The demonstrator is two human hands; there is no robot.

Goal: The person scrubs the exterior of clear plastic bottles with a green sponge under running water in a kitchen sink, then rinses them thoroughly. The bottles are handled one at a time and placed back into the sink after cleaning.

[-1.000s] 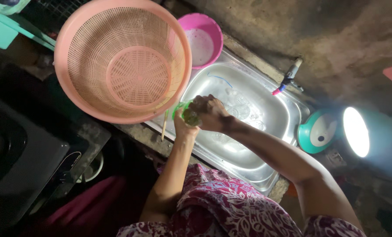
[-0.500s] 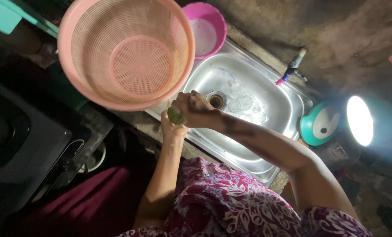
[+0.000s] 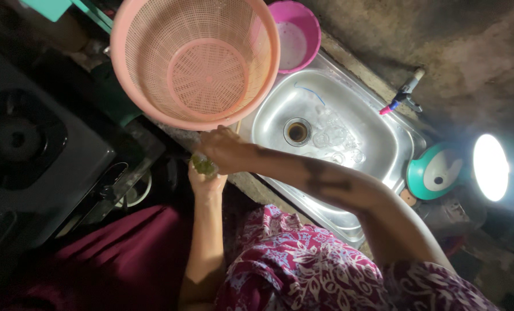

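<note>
At the front edge of the sink, the two hands are held close together over a small green thing (image 3: 202, 165). The left hand (image 3: 207, 183) is cupped under it and the right hand (image 3: 225, 151) is pressed on top, so the green thing is squeezed between them and is mostly hidden. It looks like a wet scrub sponge, but that cannot be told for sure. It is judged to be soft, light and slippery, so it is best gripped round its middle. Just above the hands, a big pink basket (image 3: 195, 60) full of little holes is seen. It is judged to be light and stiff, and best held by its rim. Farther off, a shiny metal sink (image 3: 378, 147), a pink bowl (image 3: 295, 34), a tap (image 3: 402, 95) and a bright lamp (image 3: 490, 167) are seen.
</note>
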